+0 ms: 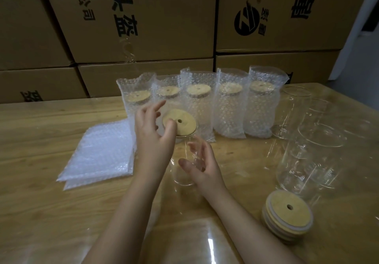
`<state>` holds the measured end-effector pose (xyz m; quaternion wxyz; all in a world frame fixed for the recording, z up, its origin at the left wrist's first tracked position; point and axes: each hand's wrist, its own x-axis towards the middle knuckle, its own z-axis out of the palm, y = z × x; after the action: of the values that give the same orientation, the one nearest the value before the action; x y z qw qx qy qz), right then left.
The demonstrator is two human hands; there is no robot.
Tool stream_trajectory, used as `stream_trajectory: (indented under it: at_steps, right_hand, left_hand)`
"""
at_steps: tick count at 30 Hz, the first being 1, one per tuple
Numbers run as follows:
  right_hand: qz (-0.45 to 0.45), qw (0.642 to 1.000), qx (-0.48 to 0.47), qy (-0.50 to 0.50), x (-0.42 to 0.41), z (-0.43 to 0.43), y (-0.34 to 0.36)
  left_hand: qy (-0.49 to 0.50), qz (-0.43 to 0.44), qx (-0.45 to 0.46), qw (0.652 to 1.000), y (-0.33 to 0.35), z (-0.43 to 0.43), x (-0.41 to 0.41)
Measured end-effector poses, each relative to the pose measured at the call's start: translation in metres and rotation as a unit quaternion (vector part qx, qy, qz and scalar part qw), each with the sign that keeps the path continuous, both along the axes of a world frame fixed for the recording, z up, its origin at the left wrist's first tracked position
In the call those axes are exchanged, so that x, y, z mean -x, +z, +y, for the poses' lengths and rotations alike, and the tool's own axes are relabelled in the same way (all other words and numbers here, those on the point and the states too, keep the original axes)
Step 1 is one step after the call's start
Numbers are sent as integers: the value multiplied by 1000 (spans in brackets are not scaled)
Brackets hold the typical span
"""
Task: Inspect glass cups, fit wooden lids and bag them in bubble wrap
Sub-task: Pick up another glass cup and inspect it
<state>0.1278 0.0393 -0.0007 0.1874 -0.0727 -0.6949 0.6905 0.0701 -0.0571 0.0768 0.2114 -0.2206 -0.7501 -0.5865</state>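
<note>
A clear glass cup point(183, 176) stands on the wooden table point(41, 140) in the middle, with a round wooden lid point(185, 119) with a small hole on its rim. My left hand point(151, 138) is over the lid from the left; its thumb rests on the lid's near edge and its fingers are spread and straight. My right hand point(203, 167) is at the cup's right side with fingers and thumb loosely spread, not closed round the glass. A flat stack of bubble-wrap bags point(100, 153) lies to the left.
Several lidded cups in bubble-wrap bags point(227, 109) stand in a row behind. Several bare glass cups point(311, 150) are grouped at the right, with a stack of wooden lids point(287, 216) in front of them. Cardboard boxes point(143, 17) wall off the back.
</note>
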Motion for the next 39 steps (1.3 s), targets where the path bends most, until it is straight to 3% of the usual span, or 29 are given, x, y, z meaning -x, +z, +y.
stream_trajectory:
  at_steps: [4, 7, 15, 19, 22, 33, 39]
  right_hand:
    - [8, 1000, 11, 1, 0, 0, 0]
    - [7, 1000, 19, 0, 0, 0, -1]
    - [13, 1000, 26, 4, 2, 0, -1]
    - [22, 1000, 22, 4, 3, 0, 2]
    - [33, 999, 28, 3, 3, 1, 3]
    - [28, 999, 22, 12, 11, 1, -7]
    - [48, 998, 8, 38, 8, 5, -10]
  left_hand:
    - [-51, 102, 95, 989, -1, 3, 1]
    - [-60, 108, 75, 990, -6, 4, 3]
    - [-93, 30, -22, 995, -14, 9, -2]
    - [-71, -4, 42, 997, -19, 17, -5]
    - [-43, -4, 41, 998, -18, 25, -5]
    - [-101, -77, -100, 987, -30, 16, -3]
    - [-145, -146, -172, 963, -69, 16, -2]
